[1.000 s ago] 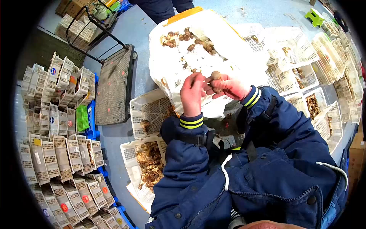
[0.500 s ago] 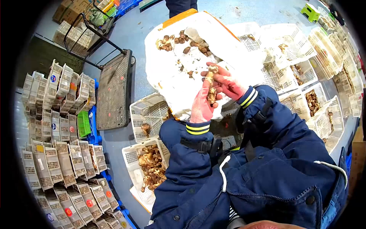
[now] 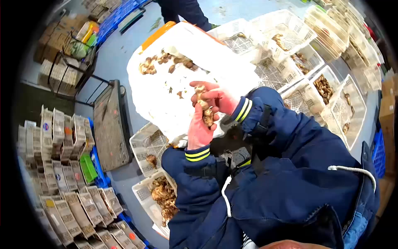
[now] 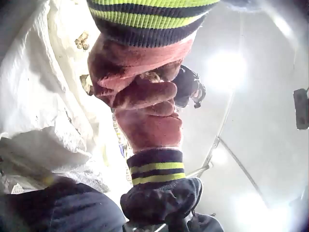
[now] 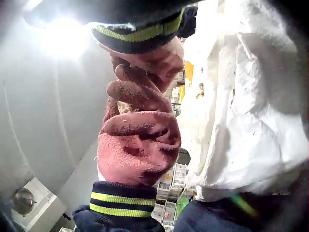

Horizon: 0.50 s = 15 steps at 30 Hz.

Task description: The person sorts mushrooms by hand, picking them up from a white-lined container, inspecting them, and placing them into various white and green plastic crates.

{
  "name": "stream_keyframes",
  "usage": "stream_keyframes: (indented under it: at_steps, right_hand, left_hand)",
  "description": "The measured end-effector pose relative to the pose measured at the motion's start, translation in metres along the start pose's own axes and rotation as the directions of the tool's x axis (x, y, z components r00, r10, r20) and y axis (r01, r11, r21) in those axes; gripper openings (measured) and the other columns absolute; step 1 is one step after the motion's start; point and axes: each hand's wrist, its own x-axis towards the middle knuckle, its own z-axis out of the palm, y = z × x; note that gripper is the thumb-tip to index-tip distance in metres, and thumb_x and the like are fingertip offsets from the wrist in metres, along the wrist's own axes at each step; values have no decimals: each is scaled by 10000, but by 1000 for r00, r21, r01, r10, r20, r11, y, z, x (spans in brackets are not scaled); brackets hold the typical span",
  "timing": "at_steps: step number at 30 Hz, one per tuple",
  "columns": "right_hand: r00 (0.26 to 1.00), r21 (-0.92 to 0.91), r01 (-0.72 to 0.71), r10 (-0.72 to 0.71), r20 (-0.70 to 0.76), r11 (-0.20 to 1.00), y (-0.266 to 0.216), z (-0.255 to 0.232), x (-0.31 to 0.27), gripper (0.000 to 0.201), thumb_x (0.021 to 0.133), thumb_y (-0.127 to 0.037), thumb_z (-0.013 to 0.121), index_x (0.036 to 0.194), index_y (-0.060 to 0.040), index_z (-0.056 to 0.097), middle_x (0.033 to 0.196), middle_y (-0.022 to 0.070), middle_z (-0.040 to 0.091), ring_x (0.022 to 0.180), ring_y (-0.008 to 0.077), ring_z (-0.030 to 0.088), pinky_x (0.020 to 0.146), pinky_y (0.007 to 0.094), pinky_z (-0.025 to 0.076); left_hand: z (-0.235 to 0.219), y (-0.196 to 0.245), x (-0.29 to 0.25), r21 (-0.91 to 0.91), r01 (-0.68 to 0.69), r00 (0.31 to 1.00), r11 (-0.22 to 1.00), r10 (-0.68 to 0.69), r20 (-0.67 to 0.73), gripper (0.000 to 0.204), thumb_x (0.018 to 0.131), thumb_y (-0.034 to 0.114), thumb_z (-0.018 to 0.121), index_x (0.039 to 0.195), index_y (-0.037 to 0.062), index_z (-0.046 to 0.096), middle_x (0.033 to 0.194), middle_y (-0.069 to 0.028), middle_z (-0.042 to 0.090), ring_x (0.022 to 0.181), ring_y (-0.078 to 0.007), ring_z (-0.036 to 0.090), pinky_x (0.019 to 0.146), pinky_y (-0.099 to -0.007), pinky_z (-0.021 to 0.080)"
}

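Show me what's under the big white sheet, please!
I can't see most of it: the white sheet covers it. An orange edge shows at the far side. On top lie brown mushrooms; the left hand and right hand hold a long mushroom.

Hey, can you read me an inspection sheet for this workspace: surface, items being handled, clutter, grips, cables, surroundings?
Surface: creased white covering, orange edge showing at the far end.
Items: knobbly mushroom-like piece in hand; loose brown pieces toward the covering's far side.
Clutter: small dark scraps on the covering.
Grips: left grip and right grip both hold the mushroom-like piece.
Cables: none identifiable; thin overhead lines are unclear.
Surroundings: stacked crates and a flat trolley at left, open crates at right, another person's legs beyond.
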Motion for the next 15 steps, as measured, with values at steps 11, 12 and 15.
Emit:
stream_keyframes:
  at_steps: [11,12,15]
  right_hand:
    - [972,144,143,-167,166,979,-8,-1,-4,644,793,-23,523,1351,-54,203,1186,136,458,1073,202,472,931,303,367]
    - [974,130,168,-185,131,977,-10,-2,-6,633,780,-13,518,1338,-45,222,1145,136,479,1045,208,490,905,296,385]
    - [980,71,170,-176,90,983,-27,-12,-18,589,762,28,489,1308,-15,273,1082,142,509,1006,224,523,872,309,421]
  left_hand:
    - [13,8,9,-168,155,988,973,-151,34,441,834,557,432,908,138,545,616,27,500,463,-90,411,361,-211,270]
    - [18,8,9,-133,161,986,978,-164,-9,452,835,559,432,911,124,533,607,14,507,452,-100,451,354,-210,305]
    - [25,5,10,-109,180,979,978,-189,-82,448,838,540,446,940,113,532,649,8,521,508,-99,479,396,-205,336]
